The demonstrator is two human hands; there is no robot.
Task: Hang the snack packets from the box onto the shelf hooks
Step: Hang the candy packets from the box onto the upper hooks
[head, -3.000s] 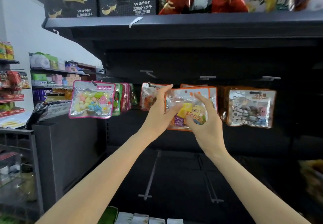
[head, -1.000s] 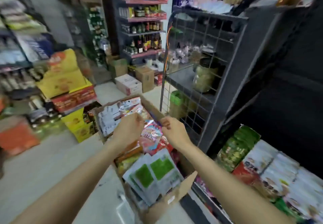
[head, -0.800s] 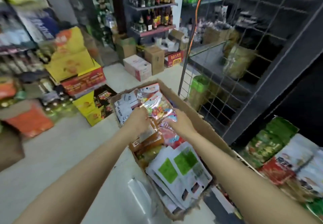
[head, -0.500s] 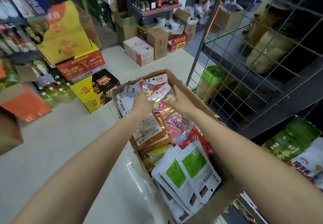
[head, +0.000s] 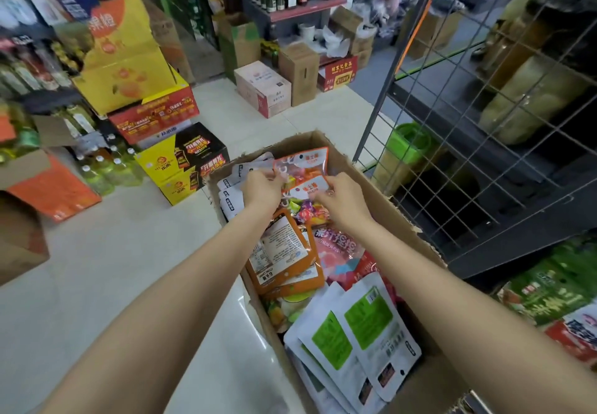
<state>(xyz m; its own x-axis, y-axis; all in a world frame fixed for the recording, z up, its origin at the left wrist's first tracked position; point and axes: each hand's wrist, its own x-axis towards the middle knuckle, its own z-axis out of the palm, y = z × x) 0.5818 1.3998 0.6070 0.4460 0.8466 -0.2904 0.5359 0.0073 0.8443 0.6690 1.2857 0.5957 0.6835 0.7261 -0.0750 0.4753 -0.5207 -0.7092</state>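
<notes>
Hands are seen at work in the centre of the frame, inside an open cardboard box (head: 381, 187) set on the pale shop floor (head: 97, 284). The left hand (head: 260, 187) is curled at the left edge of an orange-trimmed candy packet (head: 302, 163), and the right hand (head: 342, 199) is pinched on the label end of a second, similar packet (head: 308, 187) lying just below the first; whether either packet is already lifted clear of the pile cannot be told.

Below the hands, toward the lower middle of the frame, the box is shown still well filled: orange-edged packets (head: 284, 255) lying back side up, a pink packet (head: 339, 245) beside them, and white pouches with green labels (head: 355, 333) stacked at the near end. More white packets (head: 231, 187) are tucked along the box's left wall.

At the right of the frame a dark wire-grid rack (head: 468, 123) is seen, with bagged goods (head: 549, 291) at the lower right. No shelf hooks are in view.

The task is judged to be at a pick-up step, with a large share of the stock left to be carried over and hung. How many packets already hang cannot be told from this view.
</notes>
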